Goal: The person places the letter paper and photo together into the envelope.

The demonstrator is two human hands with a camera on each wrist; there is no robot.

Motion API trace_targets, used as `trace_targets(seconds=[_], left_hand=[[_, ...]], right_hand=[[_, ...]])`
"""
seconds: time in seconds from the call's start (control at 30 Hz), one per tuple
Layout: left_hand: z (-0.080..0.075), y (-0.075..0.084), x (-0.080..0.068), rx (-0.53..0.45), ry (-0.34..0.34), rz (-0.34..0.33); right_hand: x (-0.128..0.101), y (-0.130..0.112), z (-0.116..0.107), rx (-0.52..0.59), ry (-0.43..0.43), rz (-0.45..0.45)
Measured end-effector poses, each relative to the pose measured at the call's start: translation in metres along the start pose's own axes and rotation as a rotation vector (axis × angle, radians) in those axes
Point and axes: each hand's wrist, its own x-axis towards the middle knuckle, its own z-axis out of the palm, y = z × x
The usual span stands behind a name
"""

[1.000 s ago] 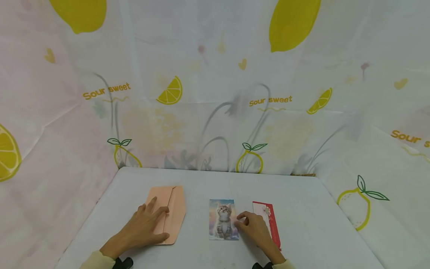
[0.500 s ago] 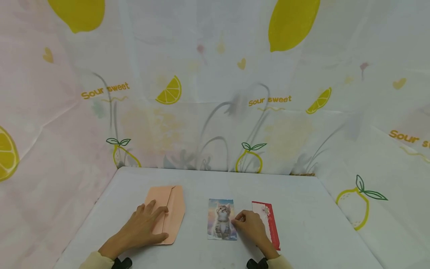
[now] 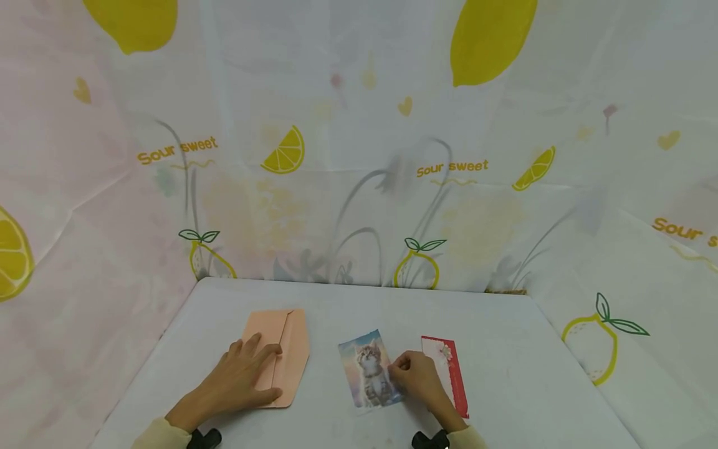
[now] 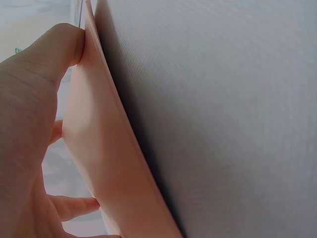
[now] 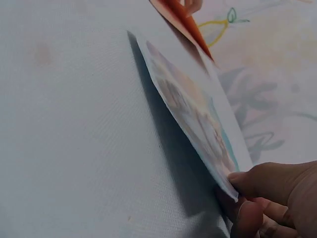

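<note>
Two hands: right hand [image 3: 417,377] pinches kitten card [image 3: 370,368]; left hand [image 3: 238,377], seemingly flat, presses envelope [image 3: 283,355].

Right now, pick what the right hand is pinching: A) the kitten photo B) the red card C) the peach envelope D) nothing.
A: the right hand pinches the kitten photo at its edge, lifting it off the table, as the right wrist view shows.

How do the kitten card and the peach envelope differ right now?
The kitten card is smaller, printed with a picture, and tilted with one edge lifted off the table; the peach envelope is larger, plain, and lies flat with its flap open. The right hand pinches the card's edge; the left hand rests flat on the envelope. Both are thin rectangular paper items.
</note>
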Motion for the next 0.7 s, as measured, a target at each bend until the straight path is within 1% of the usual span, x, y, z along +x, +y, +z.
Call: trace_targets(seconds=[0.1,0.2,0.37,0.53,0.7], left_hand=[[-0.001,0.0,0.0,-0.003,-0.007,0.0],[-0.001,-0.001,0.001,0.002,-0.008,0.001],[-0.001,0.0,0.001,0.004,-0.008,-0.002],[-0.001,0.0,0.0,-0.003,-0.026,-0.004],[-0.001,0.0,0.0,-0.001,-0.017,-0.005]], right_hand=[[0.0,0.002,-0.002,0.049,-0.008,0.015],[0.001,0.002,-0.004,0.09,-0.042,0.043],[-0.001,-0.002,-0.009,0.11,-0.091,0.091],[-0.003,-0.005,-0.012,0.147,-0.095,0.121],[-0.002,-0.004,-0.011,0.183,-0.096,0.137]])
